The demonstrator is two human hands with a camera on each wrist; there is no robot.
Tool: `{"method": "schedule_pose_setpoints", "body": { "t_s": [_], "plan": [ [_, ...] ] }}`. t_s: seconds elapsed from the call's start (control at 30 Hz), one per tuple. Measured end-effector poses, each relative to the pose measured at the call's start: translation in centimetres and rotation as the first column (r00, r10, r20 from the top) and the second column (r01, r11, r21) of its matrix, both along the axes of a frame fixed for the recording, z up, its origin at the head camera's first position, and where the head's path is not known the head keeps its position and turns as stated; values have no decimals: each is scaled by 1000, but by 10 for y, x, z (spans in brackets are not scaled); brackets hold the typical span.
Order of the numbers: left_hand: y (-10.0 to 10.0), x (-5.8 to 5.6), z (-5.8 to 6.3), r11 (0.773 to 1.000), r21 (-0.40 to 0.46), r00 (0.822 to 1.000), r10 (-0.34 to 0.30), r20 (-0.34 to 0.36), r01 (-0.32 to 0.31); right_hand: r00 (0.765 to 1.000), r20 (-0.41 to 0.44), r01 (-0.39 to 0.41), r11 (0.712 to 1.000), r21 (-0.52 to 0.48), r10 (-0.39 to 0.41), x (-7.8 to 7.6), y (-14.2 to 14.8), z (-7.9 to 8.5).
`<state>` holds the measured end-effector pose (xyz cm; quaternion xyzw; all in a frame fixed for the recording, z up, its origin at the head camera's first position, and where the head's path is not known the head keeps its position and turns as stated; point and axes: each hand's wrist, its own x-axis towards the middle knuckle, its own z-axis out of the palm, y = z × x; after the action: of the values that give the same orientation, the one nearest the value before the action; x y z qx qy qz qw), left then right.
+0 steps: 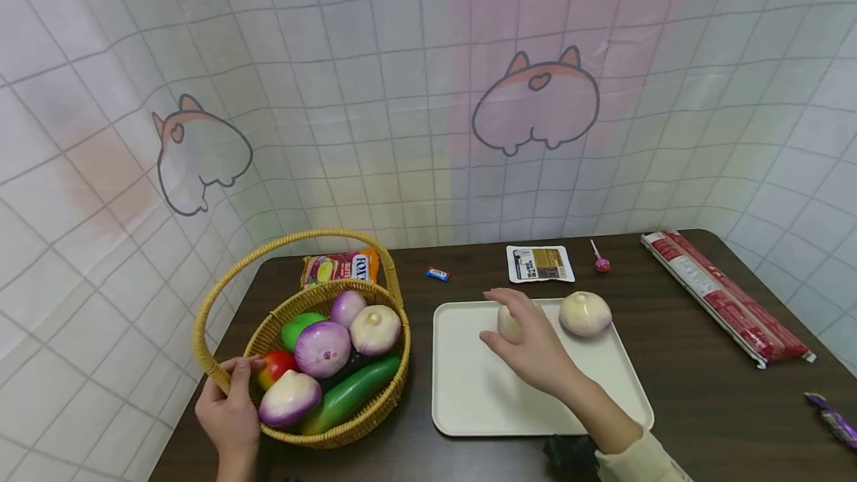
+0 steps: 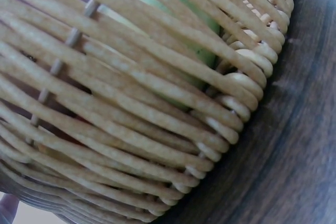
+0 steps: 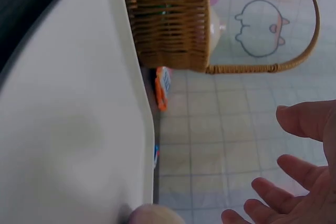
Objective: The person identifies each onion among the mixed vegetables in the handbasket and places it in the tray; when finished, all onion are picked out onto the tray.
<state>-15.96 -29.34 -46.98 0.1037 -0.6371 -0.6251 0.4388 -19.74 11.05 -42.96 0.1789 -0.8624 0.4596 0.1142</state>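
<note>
My left hand (image 1: 230, 407) grips the wicker basket (image 1: 358, 430) at the foot of its arched handle, on the left side. Inside lie a long green cucumber (image 1: 355, 395), a purple onion (image 1: 323, 349), white-and-purple turnips (image 1: 375, 330) and a red-yellow fruit (image 1: 276, 367). Close up, the left wrist view shows the basket's woven side (image 2: 131, 93). Over the white tray (image 1: 469, 400), my right hand (image 1: 535, 352) hovers with thumb and fingers spread, nothing between them. It partly hides one turnip (image 1: 508, 324); another turnip (image 1: 585, 314) sits at the tray's far right corner.
Behind the basket lies a candy bag (image 1: 341, 267). A small blue wrapped candy (image 1: 438, 274), a flat white packet (image 1: 539, 264) and a lollipop (image 1: 601, 262) line the table's back. To the right are a long red package (image 1: 726, 296) and a purple-wrapped candy (image 1: 833, 420).
</note>
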Motion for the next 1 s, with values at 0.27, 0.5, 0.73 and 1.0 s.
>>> {"method": "schedule_pose_setpoints", "body": {
  "t_s": [0.27,0.5,0.73,1.0],
  "plan": [
    [-2,1,0,1000,10,999,-6,-41,7,993,18,-114,982,-150,118,4,-21,11],
    [-1,0,-1,1000,19,1000,-6,-23,6,983,25,-172,965,-196,181,6,-58,16],
    [-1,1,-3,1000,26,1000,7,-30,-7,960,-2,-277,953,-126,279,15,-108,9],
    [0,0,-1,1000,12,999,-10,-48,10,938,-40,-344,908,-238,345,17,-136,10]
  ]
}}
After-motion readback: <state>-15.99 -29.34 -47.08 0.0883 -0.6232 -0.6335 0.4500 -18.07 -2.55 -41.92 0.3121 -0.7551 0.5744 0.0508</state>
